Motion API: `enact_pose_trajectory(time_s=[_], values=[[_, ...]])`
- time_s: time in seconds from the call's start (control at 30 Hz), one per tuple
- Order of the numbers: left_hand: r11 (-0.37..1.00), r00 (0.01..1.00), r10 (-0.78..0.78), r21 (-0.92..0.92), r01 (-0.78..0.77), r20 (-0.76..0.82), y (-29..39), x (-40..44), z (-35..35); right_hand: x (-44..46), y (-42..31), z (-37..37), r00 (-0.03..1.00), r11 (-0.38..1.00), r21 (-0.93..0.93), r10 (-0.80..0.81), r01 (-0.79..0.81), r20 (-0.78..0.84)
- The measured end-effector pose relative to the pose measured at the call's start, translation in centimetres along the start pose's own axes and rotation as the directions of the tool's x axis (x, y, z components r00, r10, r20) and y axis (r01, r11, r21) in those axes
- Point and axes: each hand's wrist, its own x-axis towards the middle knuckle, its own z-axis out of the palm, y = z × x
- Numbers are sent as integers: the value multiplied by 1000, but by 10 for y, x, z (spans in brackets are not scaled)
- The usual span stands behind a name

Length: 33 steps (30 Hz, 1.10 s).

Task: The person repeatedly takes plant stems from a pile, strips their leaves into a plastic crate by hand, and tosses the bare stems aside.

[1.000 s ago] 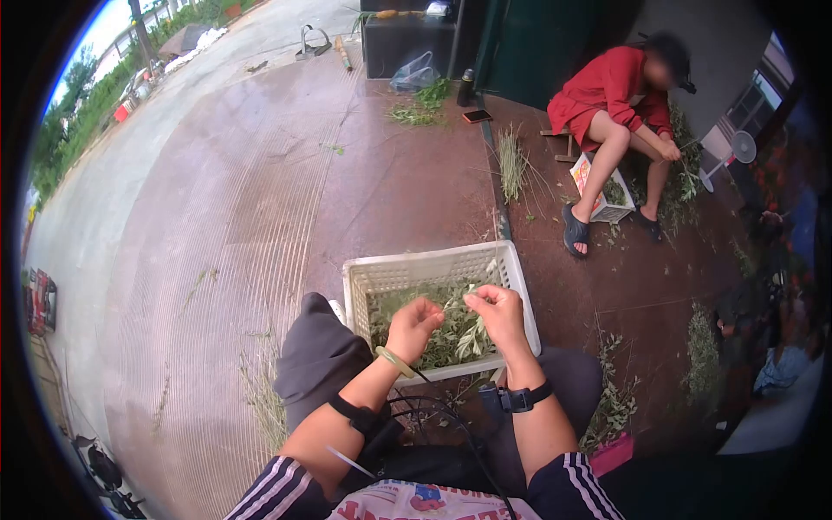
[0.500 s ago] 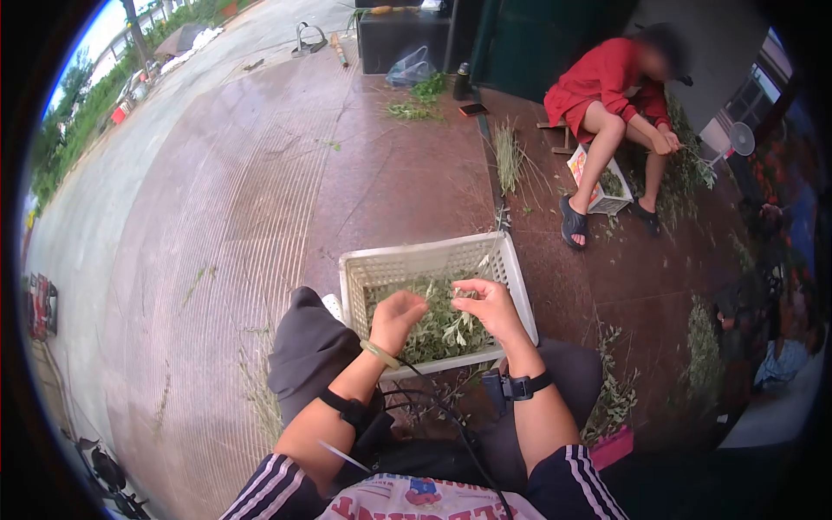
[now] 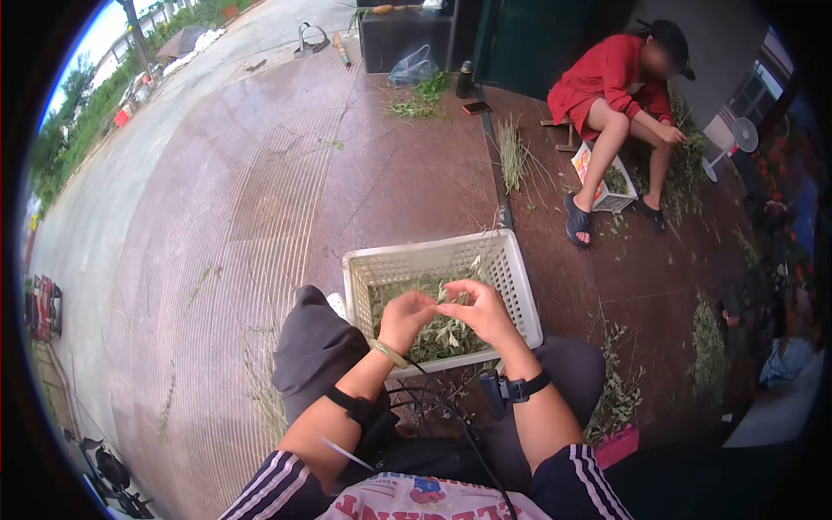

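A white perforated crate (image 3: 526,303) stands in front of me, with loose green leaves (image 3: 438,342) inside. Above it, my left hand (image 3: 407,319) and my right hand (image 3: 479,310) meet at the fingertips. Both hands are pinched closed around a leafy sprig, whose pale leaves show between and behind the fingers. The sprig's stem is mostly hidden by the fingers.
At the upper right a person in red (image 3: 611,74) sits by a small white basket (image 3: 614,201). Cut stems (image 3: 513,156) lie on the floor, with leafy branches (image 3: 615,390) by my right knee. A phone (image 3: 476,108), a bottle (image 3: 464,80) and a plastic bag (image 3: 413,67) are farther back.
My hands have come together at the fingertips over the crate, after being apart. The seated person's head has lifted slightly and the hands have shifted.
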Motion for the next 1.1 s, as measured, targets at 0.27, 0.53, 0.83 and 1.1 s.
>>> enact_pose_trajectory(time_s=[0.27, 0.53, 0.83, 1.1], values=[[999, 1000, 13, -39, -12, 12, 0, 0, 2, -2, -14, 6, 996, 985, -166, -47, 35, -69], [997, 1000, 2, -83, 1, 28, 8, -3, 4, 0, -12, 3, 1000, 991, -133, 2, -4, -19], [998, 998, 43, 40, -45, 35, -1, -1, -1, 20, 17, -42, 922, 997, 61, -28, 56, -386], [997, 999, 9, -80, -6, 36, 5, -2, 0, 8, 6, -12, 987, 989, 81, 131, -124, -92]])
